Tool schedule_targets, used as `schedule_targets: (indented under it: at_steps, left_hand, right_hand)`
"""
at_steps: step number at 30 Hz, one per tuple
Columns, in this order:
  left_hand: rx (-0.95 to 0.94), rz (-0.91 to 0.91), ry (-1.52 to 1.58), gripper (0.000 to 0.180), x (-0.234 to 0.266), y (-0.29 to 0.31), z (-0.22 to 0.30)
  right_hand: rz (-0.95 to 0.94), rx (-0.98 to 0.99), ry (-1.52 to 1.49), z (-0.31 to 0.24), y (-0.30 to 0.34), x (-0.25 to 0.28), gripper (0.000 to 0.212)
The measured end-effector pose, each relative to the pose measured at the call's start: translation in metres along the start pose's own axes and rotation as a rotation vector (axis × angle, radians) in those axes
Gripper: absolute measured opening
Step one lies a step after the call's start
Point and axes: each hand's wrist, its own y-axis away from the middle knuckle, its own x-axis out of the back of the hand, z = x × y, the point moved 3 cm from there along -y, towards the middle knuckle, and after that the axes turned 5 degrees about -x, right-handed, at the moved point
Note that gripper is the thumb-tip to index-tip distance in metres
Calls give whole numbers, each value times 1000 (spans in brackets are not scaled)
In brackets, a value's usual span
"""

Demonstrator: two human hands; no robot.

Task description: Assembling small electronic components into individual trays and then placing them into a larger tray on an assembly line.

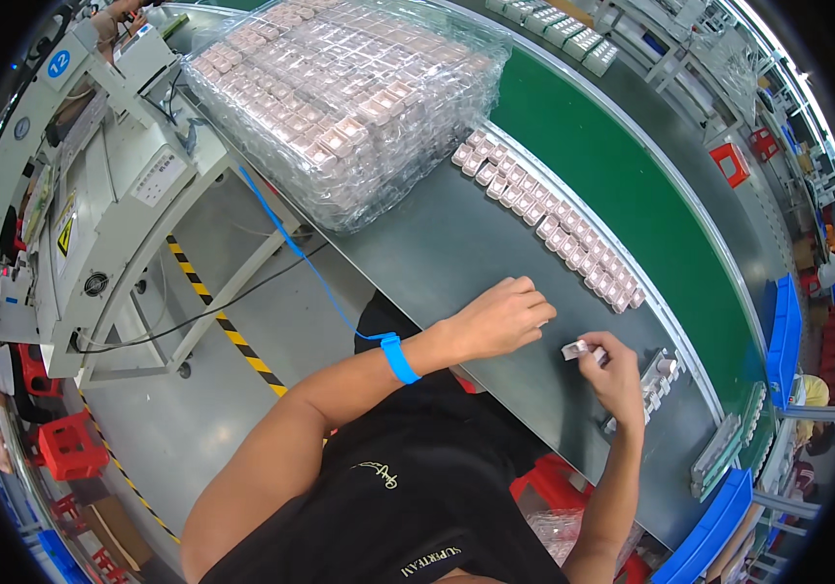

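My right hand [616, 378] pinches a small pale block-shaped part [574, 349] between thumb and fingers, just above the grey bench top. To its left my left hand [503, 318] is closed, fingers curled and tips together; what they hold, if anything, is hidden. A blue wrist strap [398, 358] with a blue cord circles my left wrist. Beyond both hands, rows of small pinkish-white block-shaped parts [573, 238] stand along the bench's far edge. Close to my right hand's outer side lies a pale strip-shaped holder [653, 387] with several small pieces on it, partly covered by the hand.
A tall stack of pinkish parts in clear plastic wrap [349, 107] fills the bench's far left. A green conveyor belt [622, 175] curves behind the bench [408, 243]. Blue bins [709, 530] stand at the right. Left, beyond the floor, is a white machine [135, 214].
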Motion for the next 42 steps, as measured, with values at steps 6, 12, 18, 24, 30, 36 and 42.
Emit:
schedule_targets:
  at_steps: [6, 12, 18, 24, 30, 36, 42]
  left_hand:
    - [59, 44, 137, 36, 12, 14, -6]
    - [29, 31, 64, 43, 6, 7, 0]
    - [-26, -43, 118, 51, 6, 5, 5]
    - [-95, -92, 167, 42, -15, -7, 16]
    - [-113, -16, 226, 32, -4, -10, 9]
    - [-7, -107, 201, 55, 7, -7, 12]
    - [19, -157, 128, 54, 2, -13, 25]
  right_hand:
    - [26, 163, 92, -14, -8, -20, 26]
    - [53, 157, 137, -26, -7, -32, 26]
    - [64, -32, 56, -17, 0, -29, 26]
    - [134, 16, 186, -10, 22, -22, 40]
    - [128, 230, 219, -24, 17, -31, 61]
    - [167, 146, 89, -19, 24, -14, 55]
    - [613, -94, 420, 48, 28, 80, 32]
